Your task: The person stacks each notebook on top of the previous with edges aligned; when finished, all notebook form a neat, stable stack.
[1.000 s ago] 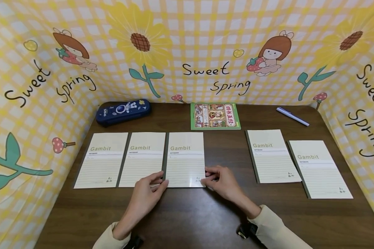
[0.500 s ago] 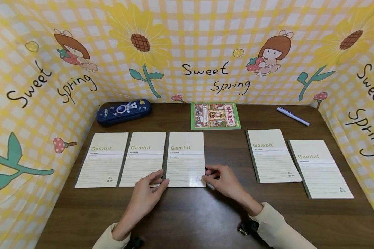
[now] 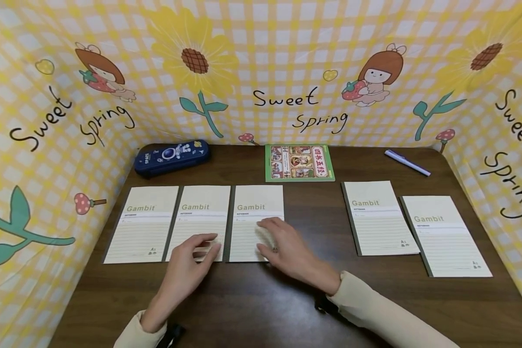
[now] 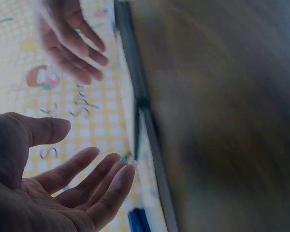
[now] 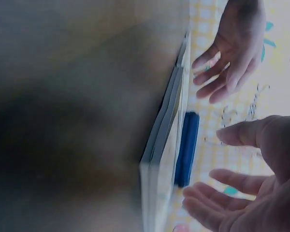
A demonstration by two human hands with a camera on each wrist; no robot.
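Observation:
Three cream Gambit notebooks lie side by side at the left and centre of the table: a left one (image 3: 141,232), a middle one (image 3: 200,217) and a third one (image 3: 252,200). My left hand (image 3: 187,270) is over the lower part of the middle notebook, fingers relaxed, holding nothing. Over the lower right of the third notebook is my right hand (image 3: 291,253), also loose and holding nothing, hiding that corner. In the left wrist view, the left hand's fingers (image 4: 111,193) are spread beside the notebook edges. The right wrist view shows thumb and fingers (image 5: 203,208) apart.
Two more Gambit notebooks lie at the right, one nearer the centre (image 3: 378,227) and one outermost (image 3: 450,246), their edges meeting. Along the back are a blue pencil case (image 3: 172,158), a green-bordered book (image 3: 299,163) and a pen (image 3: 407,163). A checked cloth (image 3: 261,58) encloses the table.
Both hands have let go of the third notebook's sides. The right hand has moved left over it, and the left hand slightly left. The notebooks have stayed in place.

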